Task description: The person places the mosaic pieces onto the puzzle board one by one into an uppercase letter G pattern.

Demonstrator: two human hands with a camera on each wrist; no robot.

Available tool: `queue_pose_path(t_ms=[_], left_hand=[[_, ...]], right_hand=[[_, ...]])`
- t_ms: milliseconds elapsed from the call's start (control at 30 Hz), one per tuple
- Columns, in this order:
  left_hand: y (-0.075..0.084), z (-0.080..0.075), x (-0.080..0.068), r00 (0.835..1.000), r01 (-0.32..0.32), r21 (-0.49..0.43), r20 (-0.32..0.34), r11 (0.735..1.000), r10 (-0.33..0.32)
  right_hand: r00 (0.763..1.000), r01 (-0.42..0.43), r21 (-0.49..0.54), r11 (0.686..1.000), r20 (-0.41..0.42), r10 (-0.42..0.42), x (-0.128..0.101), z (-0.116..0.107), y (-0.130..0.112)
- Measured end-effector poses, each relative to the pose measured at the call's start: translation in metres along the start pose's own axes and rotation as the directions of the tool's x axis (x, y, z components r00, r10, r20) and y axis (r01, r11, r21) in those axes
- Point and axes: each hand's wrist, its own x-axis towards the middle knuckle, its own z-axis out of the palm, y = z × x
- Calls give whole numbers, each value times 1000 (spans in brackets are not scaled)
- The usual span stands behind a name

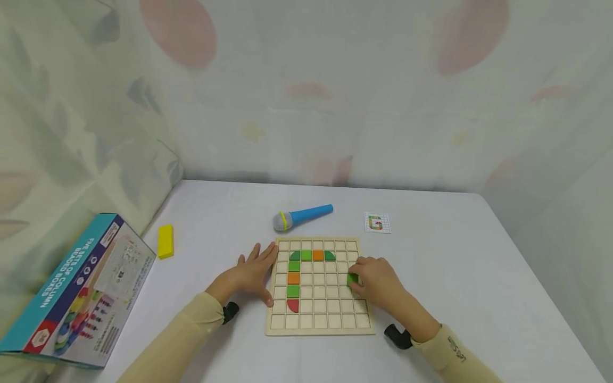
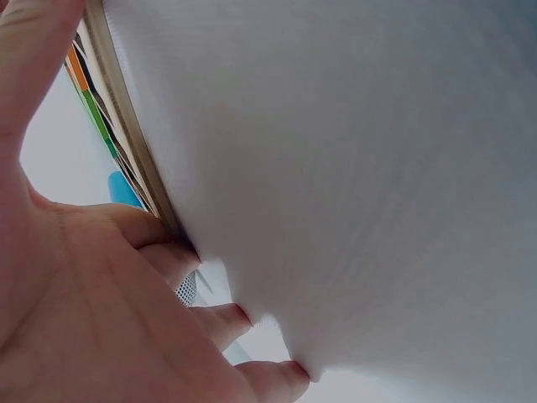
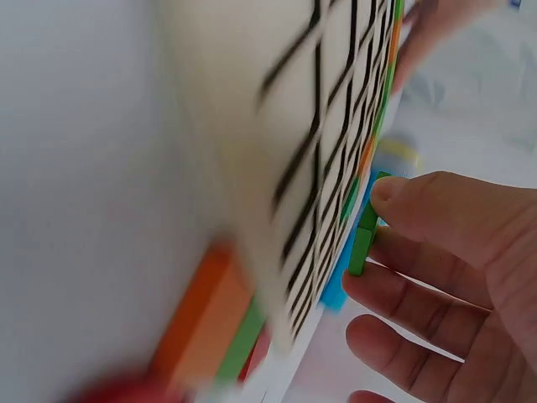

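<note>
A wooden grid board lies on the white table. Coloured pieces form a row near its top, among them an orange square, and a column on its left that ends in a red rounded piece. My left hand rests at the board's left edge, fingers spread, thumb by the lower side. Over the right edge, my right hand pinches green blocks between thumb and fingers; they look like two pieces. In the right wrist view, an orange block and other coloured blocks lie beside the board.
Behind the board lies a blue toy microphone. A small pattern card is at the back right. On the left are a yellow block and a large toy box. Fabric hangs around the table's back and sides.
</note>
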Motion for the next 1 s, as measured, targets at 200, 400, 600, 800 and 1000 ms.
queue_pose_path(t_ms=[200,400,600,800,1000], left_hand=[[-2,1,2,1000,-3,16,-3,1000,3],[-3,3,3,1000,2,22,1,1000,-2],[-3,3,3,1000,0,16,-1,1000,0],[-2,1,1,1000,-1,8,2,1000,1],[-1,1,1,1000,-2,8,3,1000,2]], right_hand=[[995,85,16,996,47,-85,14,8,-32],[981,90,41,995,168,-96,22,15,-55],[973,122,77,990,187,-134,24,22,-69],[968,137,89,987,200,-152,27,20,-78],[965,132,95,987,214,-149,28,20,-85]])
